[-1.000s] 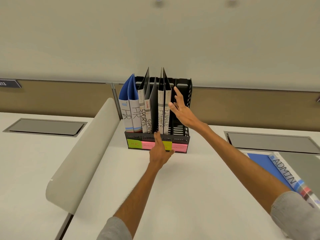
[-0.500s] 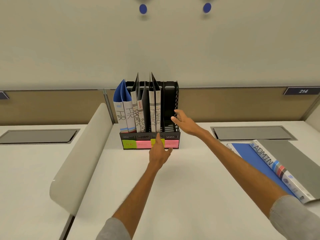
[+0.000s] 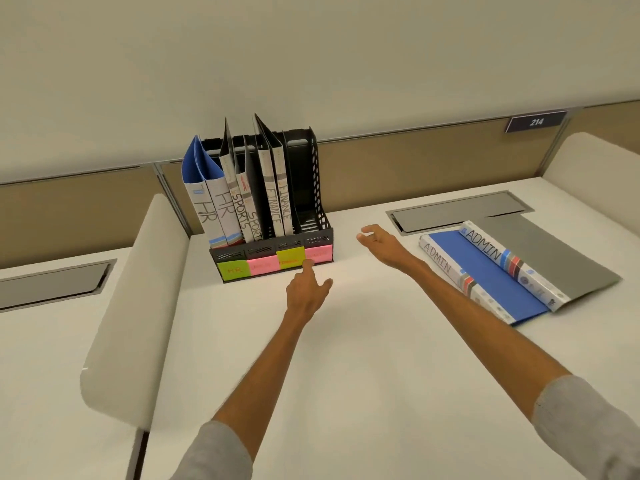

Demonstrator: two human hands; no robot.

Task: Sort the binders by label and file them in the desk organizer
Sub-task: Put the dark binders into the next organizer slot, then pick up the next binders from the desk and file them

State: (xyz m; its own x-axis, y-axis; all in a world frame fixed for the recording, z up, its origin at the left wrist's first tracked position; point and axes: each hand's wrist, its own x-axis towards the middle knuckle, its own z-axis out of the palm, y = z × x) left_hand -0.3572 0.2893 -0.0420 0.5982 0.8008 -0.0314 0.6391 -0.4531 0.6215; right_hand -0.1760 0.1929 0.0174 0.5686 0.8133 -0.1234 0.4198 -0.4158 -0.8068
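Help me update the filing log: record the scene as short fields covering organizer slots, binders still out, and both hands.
filed, left to right: HR binders, SPORTS binders, FINANCE binders, two each, upright in the desk organizer
last slot: empty
still out: two ADMIN binders lying on the desk, right of the organizer
left hand: index finger pointing at the front sticky notes, by the rightmost pink note
right hand: open, holding nothing, between organizer and ADMIN binders
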